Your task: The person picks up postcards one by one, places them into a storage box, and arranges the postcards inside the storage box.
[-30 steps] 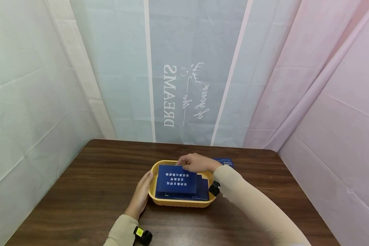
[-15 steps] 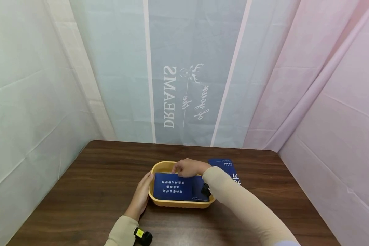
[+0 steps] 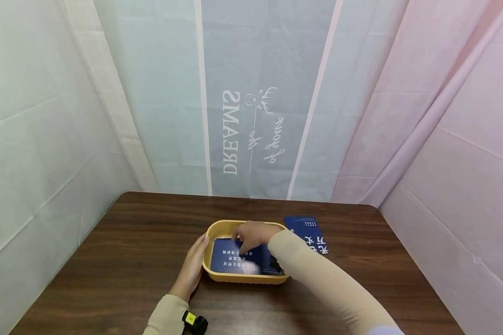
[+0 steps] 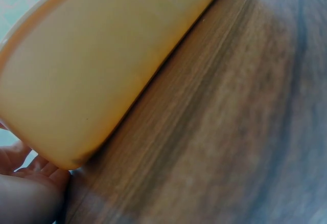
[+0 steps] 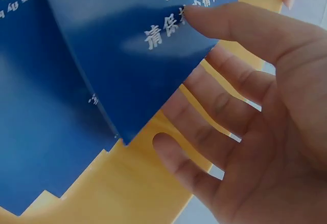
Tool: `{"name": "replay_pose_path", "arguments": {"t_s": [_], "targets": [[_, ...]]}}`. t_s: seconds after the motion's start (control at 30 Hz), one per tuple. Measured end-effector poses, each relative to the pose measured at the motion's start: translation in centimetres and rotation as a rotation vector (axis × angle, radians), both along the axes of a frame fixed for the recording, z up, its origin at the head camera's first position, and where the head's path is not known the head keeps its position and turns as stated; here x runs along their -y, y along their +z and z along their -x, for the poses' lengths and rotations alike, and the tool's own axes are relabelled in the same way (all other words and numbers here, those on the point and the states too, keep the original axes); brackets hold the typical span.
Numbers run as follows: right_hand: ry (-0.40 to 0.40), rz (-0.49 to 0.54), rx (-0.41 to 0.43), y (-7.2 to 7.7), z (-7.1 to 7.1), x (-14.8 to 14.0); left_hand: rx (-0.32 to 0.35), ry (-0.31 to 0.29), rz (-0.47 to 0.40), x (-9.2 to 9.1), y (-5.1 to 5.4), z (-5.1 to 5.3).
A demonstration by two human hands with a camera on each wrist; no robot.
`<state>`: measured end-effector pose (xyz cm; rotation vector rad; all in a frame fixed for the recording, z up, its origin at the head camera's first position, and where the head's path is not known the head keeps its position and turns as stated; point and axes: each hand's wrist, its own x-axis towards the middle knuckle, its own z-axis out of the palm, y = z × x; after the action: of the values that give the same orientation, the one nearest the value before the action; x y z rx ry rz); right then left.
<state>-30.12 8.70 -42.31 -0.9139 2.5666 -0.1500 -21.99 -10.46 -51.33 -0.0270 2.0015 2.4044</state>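
A yellow plastic tray point(image 3: 247, 279) stands on the table. My left hand point(image 3: 191, 263) holds its left end, with fingertips at the rim; in the left wrist view, the fingers point(image 4: 43, 170) lie against the tray's corner. Inside, a blue card point(image 3: 232, 258) with white Chinese writing overlaps other dark blue cards point(image 5: 46, 106). My right hand point(image 3: 253, 234) hovers over the card's far edge. In the right wrist view, its thumb extends over the printed face while the fingers, spread and relaxed, reach past the edge, partly hidden by the card. Contact of the thumb cannot be told.
Outside the tray, another blue card point(image 3: 303, 228) with larger white writing lies on the brown wooden table point(image 3: 151, 232), partly covered by the right sleeve point(image 3: 318, 274). Pale curtains point(image 3: 268, 93) hang behind and at both sides.
The blue card in my right hand has come down onto the other cards in the tray. My right thumb and fingers have spread. My left hand stays at the tray.
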Motion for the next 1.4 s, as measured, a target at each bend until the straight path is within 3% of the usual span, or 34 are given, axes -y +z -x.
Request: {"name": "replay_pose_path", "arguments": {"t_s": [0.57,1.4], "targets": [[-0.006,-0.174,-0.114,-0.5,-1.1,1.7,0.013,-0.013,0.001,0.0,0.1,-0.1],[-0.073,-0.149,-0.020,-0.4,-1.0,1.7,0.013,-0.002,0.019,0.1,0.0,0.1]]}}
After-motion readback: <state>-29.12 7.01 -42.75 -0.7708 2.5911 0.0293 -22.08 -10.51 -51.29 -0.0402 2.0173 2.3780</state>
